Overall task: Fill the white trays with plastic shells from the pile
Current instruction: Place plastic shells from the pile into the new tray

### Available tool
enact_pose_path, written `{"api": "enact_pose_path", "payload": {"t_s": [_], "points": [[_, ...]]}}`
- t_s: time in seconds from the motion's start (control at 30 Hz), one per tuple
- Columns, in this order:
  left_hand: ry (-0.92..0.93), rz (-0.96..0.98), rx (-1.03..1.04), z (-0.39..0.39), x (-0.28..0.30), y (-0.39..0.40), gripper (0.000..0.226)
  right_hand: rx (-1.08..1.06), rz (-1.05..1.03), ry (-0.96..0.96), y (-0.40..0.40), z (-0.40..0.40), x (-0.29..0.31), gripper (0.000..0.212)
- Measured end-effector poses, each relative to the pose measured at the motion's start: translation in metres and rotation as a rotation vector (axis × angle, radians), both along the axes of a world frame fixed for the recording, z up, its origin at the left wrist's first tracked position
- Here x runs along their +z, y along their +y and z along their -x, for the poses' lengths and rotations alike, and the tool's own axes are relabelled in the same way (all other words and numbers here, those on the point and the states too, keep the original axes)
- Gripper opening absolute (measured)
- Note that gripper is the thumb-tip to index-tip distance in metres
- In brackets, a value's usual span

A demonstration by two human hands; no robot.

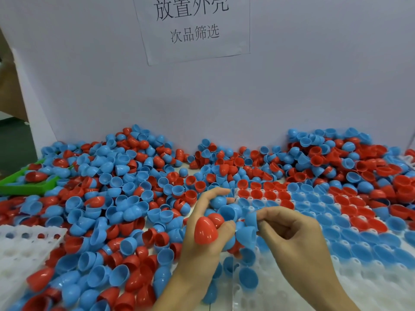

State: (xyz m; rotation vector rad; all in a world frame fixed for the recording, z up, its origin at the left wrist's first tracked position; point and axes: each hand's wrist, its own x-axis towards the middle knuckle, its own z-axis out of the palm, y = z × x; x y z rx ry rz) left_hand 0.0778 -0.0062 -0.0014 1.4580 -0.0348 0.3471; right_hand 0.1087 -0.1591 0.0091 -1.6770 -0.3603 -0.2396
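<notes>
A big pile of red and blue plastic shells [116,198] covers the table from left to centre and along the back wall. A white tray [370,279] at the right holds rows of blue and red shells; its near pockets are bare. My left hand [202,239] cradles a handful of shells, a red pointed one [205,230] at the thumb and several blue ones. My right hand [292,234] pinches a blue shell [251,218] right next to the left hand, above the tray's left edge.
A second white tray [20,250] lies at the lower left, partly buried by shells. A green tray [24,187] sits at the far left edge. A white wall with a paper sign [193,25] stands close behind the pile.
</notes>
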Motion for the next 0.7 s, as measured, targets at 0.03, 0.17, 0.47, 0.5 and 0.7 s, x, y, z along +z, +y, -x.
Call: {"api": "enact_pose_path", "payload": {"t_s": [0.03, 0.17, 0.47, 0.5, 0.7], "points": [[0.002, 0.006, 0.007, -0.001, 0.0, 0.0, 0.05, 0.006, 0.007, 0.002, 0.0, 0.001, 0.001, 0.034], [0.014, -0.002, 0.018, -0.002, 0.0, 0.0, 0.044, 0.069, 0.042, 0.024, 0.0, 0.005, 0.005, 0.043], [-0.007, -0.103, 0.062, -0.002, -0.003, -0.001, 0.045, 0.17, 0.106, 0.146, 0.001, 0.003, 0.002, 0.033], [-0.001, -0.103, 0.067, -0.002, -0.003, -0.001, 0.046, 0.149, 0.128, 0.14, 0.0, 0.002, 0.004, 0.035], [0.046, 0.033, 0.082, -0.007, -0.004, 0.006, 0.05, 0.051, 0.42, -0.022, -0.03, -0.006, 0.018, 0.043]]}}
